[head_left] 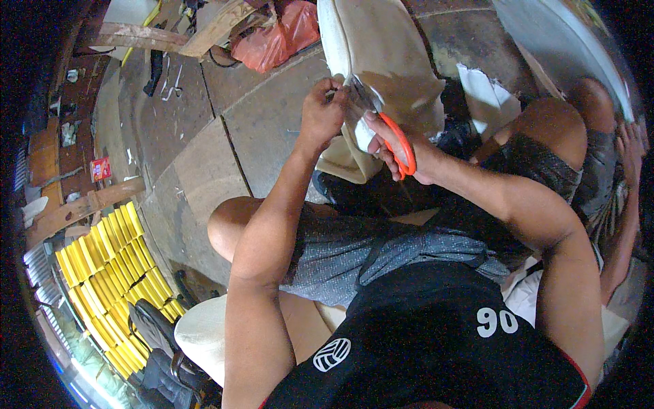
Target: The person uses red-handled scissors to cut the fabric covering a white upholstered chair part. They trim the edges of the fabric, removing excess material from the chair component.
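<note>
In my right hand point(402, 151) is a pair of scissors point(400, 146) with orange handles, its metal blades pointing up and left. Closed fingers of my left hand point(324, 112) pinch the edge of a beige fabric cover point(388, 54) beside the blades. The cover wraps a long padded piece, perhaps a cushion, that stretches away from me between my knees. White material shows at its near end, close to the scissors. How far the blades are apart is hard to make out.
A co-worker's hand point(632, 146) rests by a pale sheet-like piece point(579, 48) at right. Yellow stacked strips point(112, 286) lie at lower left. An orange-red plastic bag point(279, 37) and wooden boards point(218, 27) sit at the far side. White scraps point(485, 99) lie right of the cover.
</note>
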Demonstrator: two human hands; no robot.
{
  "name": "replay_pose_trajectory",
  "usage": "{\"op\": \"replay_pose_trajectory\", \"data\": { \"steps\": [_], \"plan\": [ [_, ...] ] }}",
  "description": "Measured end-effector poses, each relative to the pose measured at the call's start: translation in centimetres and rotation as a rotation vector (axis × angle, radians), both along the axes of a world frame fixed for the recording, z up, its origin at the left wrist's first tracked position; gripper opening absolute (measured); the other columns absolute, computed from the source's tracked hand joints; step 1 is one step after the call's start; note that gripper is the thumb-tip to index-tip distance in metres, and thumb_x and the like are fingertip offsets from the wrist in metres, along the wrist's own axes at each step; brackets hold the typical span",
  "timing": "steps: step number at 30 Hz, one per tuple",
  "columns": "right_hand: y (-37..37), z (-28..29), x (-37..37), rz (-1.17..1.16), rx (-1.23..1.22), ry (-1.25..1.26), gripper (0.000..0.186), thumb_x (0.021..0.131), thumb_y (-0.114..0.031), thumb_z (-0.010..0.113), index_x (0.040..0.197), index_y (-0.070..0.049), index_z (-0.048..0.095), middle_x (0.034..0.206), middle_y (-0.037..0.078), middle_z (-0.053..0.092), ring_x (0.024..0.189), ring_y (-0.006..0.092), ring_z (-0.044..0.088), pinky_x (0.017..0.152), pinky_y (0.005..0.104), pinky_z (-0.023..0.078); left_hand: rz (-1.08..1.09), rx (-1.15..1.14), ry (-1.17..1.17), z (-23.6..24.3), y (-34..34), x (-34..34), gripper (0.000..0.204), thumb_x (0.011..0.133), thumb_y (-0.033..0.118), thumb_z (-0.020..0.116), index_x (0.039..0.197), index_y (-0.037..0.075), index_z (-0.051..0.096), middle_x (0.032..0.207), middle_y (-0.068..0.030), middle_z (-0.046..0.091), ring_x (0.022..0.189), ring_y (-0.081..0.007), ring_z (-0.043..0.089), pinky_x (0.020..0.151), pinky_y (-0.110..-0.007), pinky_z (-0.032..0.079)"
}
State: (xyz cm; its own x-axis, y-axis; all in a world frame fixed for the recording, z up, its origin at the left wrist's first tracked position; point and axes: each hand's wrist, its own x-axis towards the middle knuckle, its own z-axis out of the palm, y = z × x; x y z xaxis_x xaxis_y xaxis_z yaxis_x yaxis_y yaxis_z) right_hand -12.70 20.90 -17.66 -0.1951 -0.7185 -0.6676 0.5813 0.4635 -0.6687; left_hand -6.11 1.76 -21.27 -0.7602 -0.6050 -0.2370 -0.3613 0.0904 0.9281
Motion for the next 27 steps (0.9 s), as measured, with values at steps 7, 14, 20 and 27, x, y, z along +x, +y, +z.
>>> {"op": "replay_pose_trajectory", "data": {
  "steps": [7, 14, 20, 27],
  "plan": [
    [-0.3, -0.2, -0.1, -0.026, 0.017, 0.003, 0.074, 0.086, -0.077, 0.049, 0.086, -0.003, 0.055, 0.054, -0.004, 0.039, 0.039, 0.0077, 0.041, 0.035, 0.0244, 0.037, -0.014, -0.041, -0.040, 1.1, 0.4, -0.1, 0.017, 0.091, 0.016, 0.061, 0.094, 0.000, 0.063, 0.080, -0.0099, 0.066, 0.076, -0.0167, 0.061, 0.071, -0.033, 0.050],
    [-0.3, 0.2, -0.1, -0.042, 0.008, 0.016, 0.073, 0.086, -0.075, 0.051, 0.087, -0.002, 0.056, 0.053, -0.005, 0.039, 0.039, 0.0076, 0.040, 0.034, 0.0242, 0.037, -0.017, -0.128, -0.105, 2.2, 0.8, -0.3, 0.017, 0.090, 0.018, 0.063, 0.092, 0.000, 0.062, 0.083, -0.0122, 0.065, 0.077, -0.0190, 0.062, 0.072, -0.034, 0.050],
    [-0.4, 0.4, -0.1, -0.063, 0.024, 0.056, 0.072, 0.087, -0.074, 0.051, 0.085, -0.002, 0.057, 0.051, -0.004, 0.040, 0.038, 0.0079, 0.042, 0.034, 0.0248, 0.038, -0.048, -0.175, -0.101, 2.4, 0.8, -0.3, 0.019, 0.090, 0.019, 0.063, 0.086, 0.000, 0.061, 0.080, -0.0126, 0.064, 0.076, -0.0208, 0.063, 0.071, -0.036, 0.050],
    [-0.9, 2.2, 0.1, -0.161, 0.093, 0.235, 0.063, 0.088, -0.067, 0.058, 0.083, -0.004, 0.061, 0.053, -0.001, 0.047, 0.039, 0.0084, 0.046, 0.034, 0.0251, 0.039, -0.070, -0.235, -0.125, 2.2, 0.6, -0.3, 0.019, 0.089, 0.019, 0.065, 0.087, 0.001, 0.061, 0.080, -0.0120, 0.065, 0.074, -0.0200, 0.062, 0.070, -0.035, 0.050]
  ]
}}
